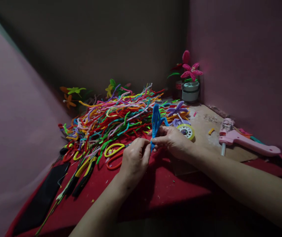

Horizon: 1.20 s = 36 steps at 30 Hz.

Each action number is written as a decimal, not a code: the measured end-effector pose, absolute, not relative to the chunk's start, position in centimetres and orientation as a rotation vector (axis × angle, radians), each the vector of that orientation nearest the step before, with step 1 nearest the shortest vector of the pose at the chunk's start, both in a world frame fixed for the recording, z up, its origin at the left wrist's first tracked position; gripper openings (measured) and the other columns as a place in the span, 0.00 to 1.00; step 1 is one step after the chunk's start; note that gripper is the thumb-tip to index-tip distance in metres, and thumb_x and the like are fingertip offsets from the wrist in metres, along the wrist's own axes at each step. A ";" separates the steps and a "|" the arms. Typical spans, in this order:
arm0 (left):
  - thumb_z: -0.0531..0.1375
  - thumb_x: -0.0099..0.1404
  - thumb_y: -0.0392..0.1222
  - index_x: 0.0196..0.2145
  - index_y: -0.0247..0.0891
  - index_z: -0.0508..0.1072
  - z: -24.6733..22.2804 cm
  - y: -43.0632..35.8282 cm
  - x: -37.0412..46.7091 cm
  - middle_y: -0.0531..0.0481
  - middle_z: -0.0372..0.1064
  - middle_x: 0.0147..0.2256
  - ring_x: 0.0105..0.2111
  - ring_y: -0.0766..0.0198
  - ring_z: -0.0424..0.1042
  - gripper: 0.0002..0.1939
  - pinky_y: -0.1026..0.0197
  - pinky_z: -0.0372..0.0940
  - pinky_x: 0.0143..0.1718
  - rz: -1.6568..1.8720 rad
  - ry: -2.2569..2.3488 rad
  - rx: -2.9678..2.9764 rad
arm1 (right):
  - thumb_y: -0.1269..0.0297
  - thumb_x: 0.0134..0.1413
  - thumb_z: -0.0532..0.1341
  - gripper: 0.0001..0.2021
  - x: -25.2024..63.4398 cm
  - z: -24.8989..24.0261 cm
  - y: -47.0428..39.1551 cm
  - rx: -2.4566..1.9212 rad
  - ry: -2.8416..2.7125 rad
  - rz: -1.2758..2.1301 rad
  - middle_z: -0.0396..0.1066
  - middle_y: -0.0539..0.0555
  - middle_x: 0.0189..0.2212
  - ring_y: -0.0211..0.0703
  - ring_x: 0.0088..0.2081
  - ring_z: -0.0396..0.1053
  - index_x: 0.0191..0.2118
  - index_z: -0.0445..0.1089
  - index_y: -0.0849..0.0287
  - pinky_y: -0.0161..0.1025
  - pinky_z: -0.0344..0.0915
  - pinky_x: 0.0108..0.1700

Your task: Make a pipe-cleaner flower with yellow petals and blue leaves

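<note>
Blue pipe cleaners (156, 120), bent into long upright loops, stand between my two hands above the red cloth. My right hand (172, 140) pinches them near their lower part, thumb and fingers closed. My left hand (137, 153) is closed at the bottom of the same blue piece, its fingertips pressed by the twisted end. Another bent blue length (165, 121) shows just behind my right hand. Scissors (113, 154) with yellow and red handles lie beside my left hand, their blades partly hidden by it.
A heap of coloured pipe cleaners (121, 115) covers the back of the table. Pliers (85, 176) and a black flat case (42, 199) lie at left. On the right are a yellow tape roll (186, 131), a pink glue gun (249, 141) and a potted pink flower (191, 72).
</note>
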<state>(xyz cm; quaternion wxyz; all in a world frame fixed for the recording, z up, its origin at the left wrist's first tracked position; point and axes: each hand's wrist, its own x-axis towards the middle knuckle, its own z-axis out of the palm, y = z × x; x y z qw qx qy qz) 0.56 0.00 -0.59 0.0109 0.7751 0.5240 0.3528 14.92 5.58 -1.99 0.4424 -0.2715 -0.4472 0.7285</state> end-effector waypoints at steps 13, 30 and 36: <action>0.54 0.62 0.37 0.33 0.36 0.69 -0.5 0.1 0.6 0.46 0.64 0.35 0.33 0.65 0.67 0.05 0.63 0.64 0.35 1.092 1.567 2.503 | 0.74 0.32 0.66 0.10 15.0 -2.0 5.8 -0.742 -0.995 1.788 0.68 0.49 0.20 0.34 0.20 0.66 0.28 0.69 0.64 0.36 0.65 0.26; 0.52 0.64 0.35 0.23 0.36 0.64 0.1 0.1 0.3 0.52 0.61 0.29 0.28 0.70 0.63 0.11 0.69 0.57 0.29 0.839 1.399 2.460 | 0.73 0.31 0.67 0.09 14.8 -2.2 5.4 -0.750 -1.048 1.824 0.68 0.49 0.17 0.35 0.19 0.66 0.25 0.70 0.64 0.37 0.64 0.27; 0.52 0.64 0.34 0.24 0.36 0.64 0.3 0.1 0.0 0.52 0.62 0.30 0.29 0.70 0.64 0.10 0.70 0.58 0.30 0.793 1.366 2.454 | 0.74 0.32 0.66 0.09 14.8 -2.2 5.4 -0.726 -1.051 1.848 0.68 0.49 0.17 0.35 0.19 0.66 0.27 0.71 0.65 0.37 0.65 0.27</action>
